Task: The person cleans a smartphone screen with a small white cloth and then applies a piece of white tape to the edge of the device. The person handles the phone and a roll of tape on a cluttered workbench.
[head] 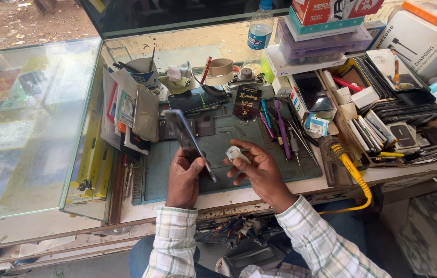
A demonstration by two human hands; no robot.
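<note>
I saw the left hand (184,175) clamped on the phone (188,141), tilted on edge above the mat (229,154), probably to show its side. The right hand (258,172) pinched a small white piece (235,153) beside it.
</note>
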